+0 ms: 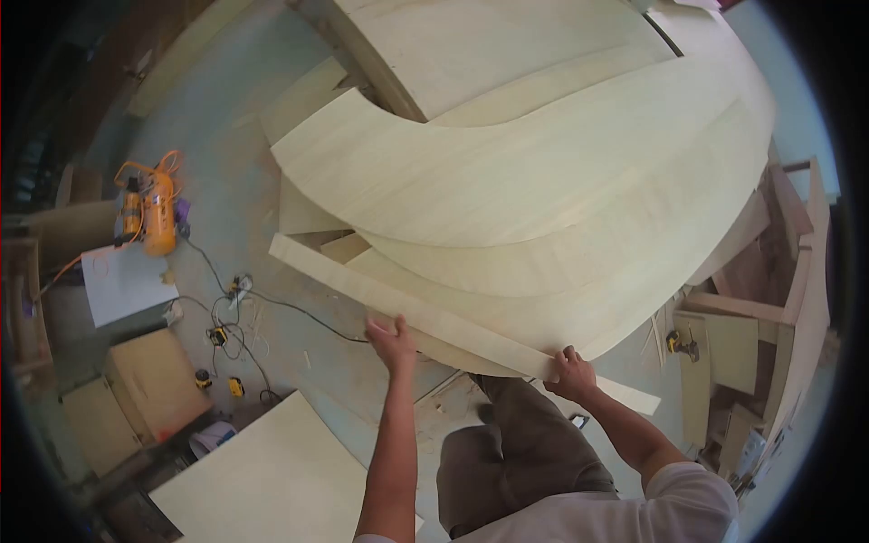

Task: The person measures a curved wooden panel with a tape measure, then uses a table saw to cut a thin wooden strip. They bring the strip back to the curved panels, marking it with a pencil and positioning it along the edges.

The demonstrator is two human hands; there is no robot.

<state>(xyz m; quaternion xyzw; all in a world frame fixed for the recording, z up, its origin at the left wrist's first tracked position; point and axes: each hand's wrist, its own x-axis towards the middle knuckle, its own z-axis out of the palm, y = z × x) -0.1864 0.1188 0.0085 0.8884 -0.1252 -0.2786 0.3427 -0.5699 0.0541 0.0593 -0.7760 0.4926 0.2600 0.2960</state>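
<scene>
A long, narrow plywood strip (471, 334) slants across in front of me, along the near side of a stack of curved plywood sheets (507, 204). My right hand (572, 373) grips the strip toward its right end, fingers over the top face. Farther left, my left hand (392, 342) is at the strip's near edge, with the thumb against it; some fingers are partly hidden, and the hand looks closed on the edge. The curved sheets overlap in layers, their rounded edges facing me.
An orange air compressor (159, 213) stands on the floor at left, with cables and a yellow-black power tool (217, 337) nearby. A flat panel (272, 475) lies at lower left. Wooden framing (787, 312) and a drill (681, 345) are at right.
</scene>
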